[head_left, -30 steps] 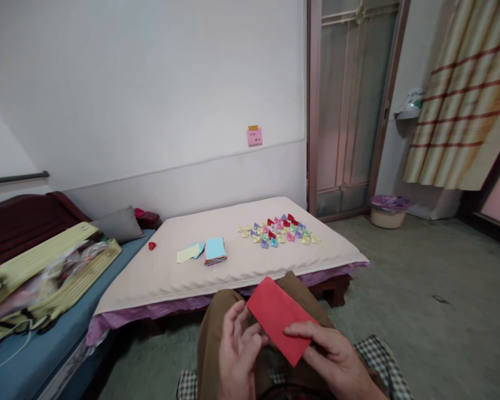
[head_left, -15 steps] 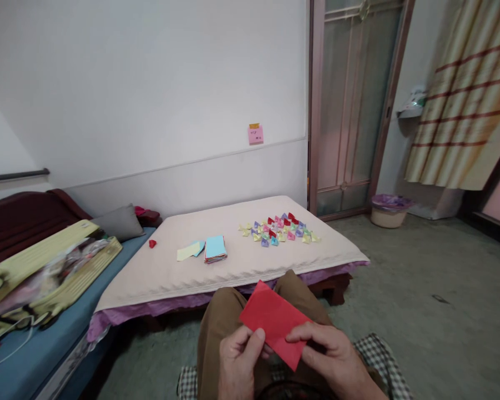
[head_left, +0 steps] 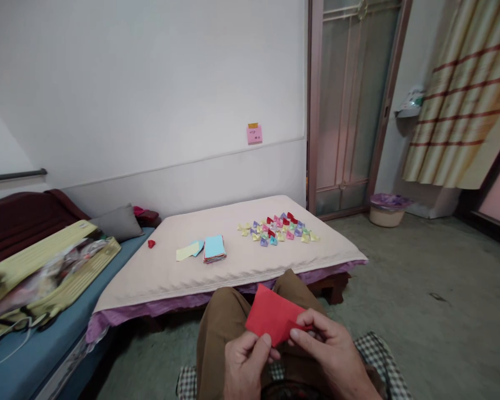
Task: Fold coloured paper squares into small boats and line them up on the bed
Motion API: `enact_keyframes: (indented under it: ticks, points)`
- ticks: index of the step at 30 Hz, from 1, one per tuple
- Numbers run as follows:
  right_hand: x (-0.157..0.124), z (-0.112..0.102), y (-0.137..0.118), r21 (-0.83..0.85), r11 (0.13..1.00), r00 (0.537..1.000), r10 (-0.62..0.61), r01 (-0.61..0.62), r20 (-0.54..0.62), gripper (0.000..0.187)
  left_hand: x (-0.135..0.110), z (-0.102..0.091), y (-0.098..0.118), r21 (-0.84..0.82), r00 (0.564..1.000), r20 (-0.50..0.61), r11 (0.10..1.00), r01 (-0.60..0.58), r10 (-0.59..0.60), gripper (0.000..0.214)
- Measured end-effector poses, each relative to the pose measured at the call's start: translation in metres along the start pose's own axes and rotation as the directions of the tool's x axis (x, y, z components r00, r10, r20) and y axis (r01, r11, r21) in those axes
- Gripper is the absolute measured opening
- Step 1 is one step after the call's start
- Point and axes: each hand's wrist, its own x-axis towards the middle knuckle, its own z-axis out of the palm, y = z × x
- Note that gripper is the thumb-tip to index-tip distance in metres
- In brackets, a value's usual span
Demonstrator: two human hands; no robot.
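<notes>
A sheet of red paper (head_left: 270,314) is held up between my hands, just above my knees. My left hand (head_left: 248,361) pinches its lower left edge between thumb and fingers. With thumb and fingers closed on the right end, my right hand (head_left: 329,347) has one corner of the sheet turned over. The fingers behind the paper are partly hidden. On the low table ahead lie a stack of coloured paper (head_left: 214,248), a loose yellow sheet (head_left: 186,252) and many small folded paper pieces (head_left: 277,226) in several colours.
The low table has a cream cloth (head_left: 158,278). At its left end sits a small red folded piece (head_left: 151,244). An open yellow suitcase (head_left: 45,250) lies on a blue bed at left. A lined bin (head_left: 387,211) stands by the glass door. A pink note (head_left: 254,134) hangs on the wall.
My right hand has bent the right corner of the red paper over, its thumb now pressing on the fold. My left hand has shifted slightly right along the lower edge.
</notes>
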Motion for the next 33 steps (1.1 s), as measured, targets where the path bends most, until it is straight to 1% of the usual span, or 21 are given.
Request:
enact_keyframes:
  ticks: [4,7,11,14,17,18,19,22,24,27,30,33]
  points:
    - [0.001,0.004,0.002,0.057,0.995,0.997,0.078,-0.076,-0.020,0.026,0.000,0.002,0.001,-0.010,1.000,0.000,1.000,0.002,-0.002,0.036]
    - [0.002,0.005,0.000,0.042,0.996,0.996,0.086,-0.084,-0.032,0.027,0.001,0.004,-0.002,-0.019,1.000,-0.011,1.000,0.009,-0.009,0.034]
    - [0.000,0.007,-0.002,-0.006,0.997,0.997,0.078,-0.079,-0.020,0.025,0.002,0.010,-0.010,-0.016,0.998,-0.026,0.999,0.049,-0.050,0.024]
    - [-0.001,0.010,-0.003,-0.033,0.995,0.995,0.094,-0.095,-0.019,0.023,0.003,0.012,-0.017,0.009,0.996,-0.032,0.996,0.089,-0.089,0.028]
    - [-0.001,0.011,-0.002,-0.016,0.995,0.994,0.098,-0.099,-0.049,0.019,0.004,0.012,-0.021,0.037,0.995,-0.038,0.995,0.095,-0.093,0.033]
    - [-0.001,0.011,0.000,-0.002,0.996,0.994,0.088,-0.088,-0.063,0.017,0.004,0.012,-0.021,0.031,0.995,-0.036,0.995,0.093,-0.091,0.033]
    - [0.000,0.011,0.001,0.013,0.997,0.995,0.074,-0.073,-0.073,0.020,0.005,0.012,-0.022,0.020,0.995,-0.022,0.995,0.098,-0.098,0.033]
    - [0.000,0.011,0.004,0.036,0.999,0.998,0.031,-0.029,-0.050,0.036,0.006,0.012,-0.023,-0.028,0.992,0.020,0.991,0.127,-0.127,0.032]
    - [0.001,0.011,0.004,0.041,0.999,0.999,0.035,-0.034,-0.019,0.035,0.005,0.014,-0.023,-0.079,0.988,0.029,0.985,0.154,-0.152,0.033]
    - [0.001,0.009,0.002,0.055,0.996,0.997,0.076,-0.075,-0.015,0.033,0.004,0.015,-0.023,-0.151,0.986,0.017,0.975,0.166,-0.166,0.035]
    - [0.002,0.006,0.000,0.088,0.991,0.995,0.101,-0.100,-0.008,0.031,0.005,0.014,-0.022,-0.180,0.988,0.003,0.971,0.156,-0.158,0.036]
    - [0.003,0.003,-0.003,0.104,0.991,0.996,0.090,-0.086,-0.027,0.029,0.008,0.010,-0.022,-0.201,0.986,0.033,0.965,0.166,-0.163,0.036]
